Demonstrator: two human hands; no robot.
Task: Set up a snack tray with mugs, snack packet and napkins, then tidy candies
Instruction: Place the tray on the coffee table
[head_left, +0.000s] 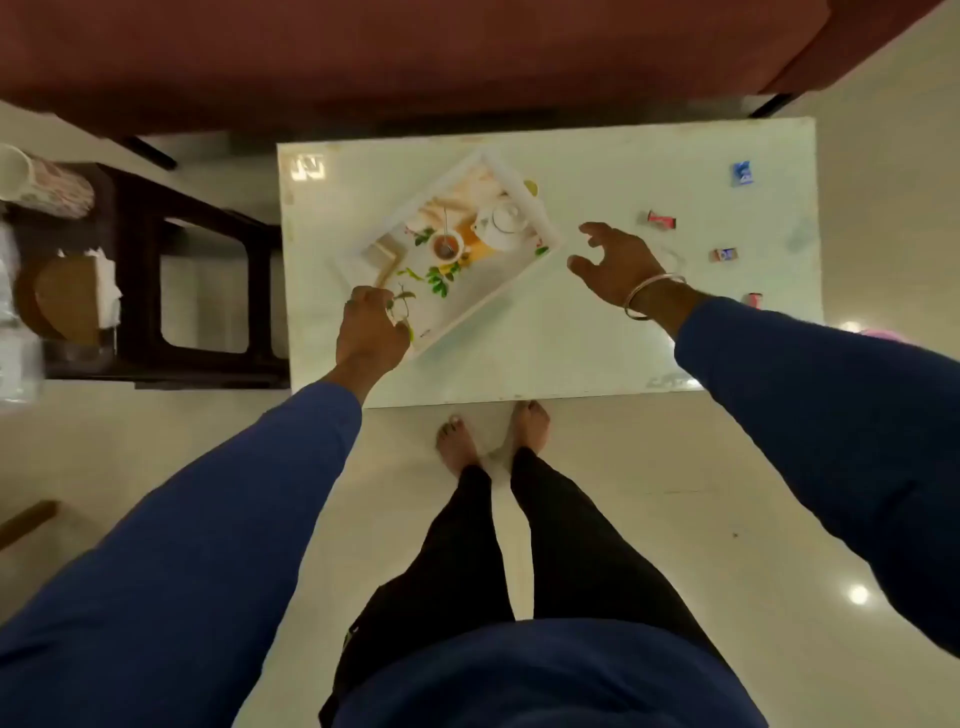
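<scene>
While the left hand (370, 332) grips the tray's (540, 214) near corner, the right hand (615, 262) hovers open beside it. Candies (661, 220) lie beyond the right hand.

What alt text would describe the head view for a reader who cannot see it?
A person's left hand holds the near corner of a printed tray on a white table, while the right hand hovers open beside it. Wrapped candies lie scattered to the right.

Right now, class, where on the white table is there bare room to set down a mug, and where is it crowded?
Bare patches: the near strip between the tray and the table's front edge, and the far stretch between the tray and the blue candy. Crowded: the right end, strewn with candies, and the tray's near corner, gripped by the left hand.
</scene>
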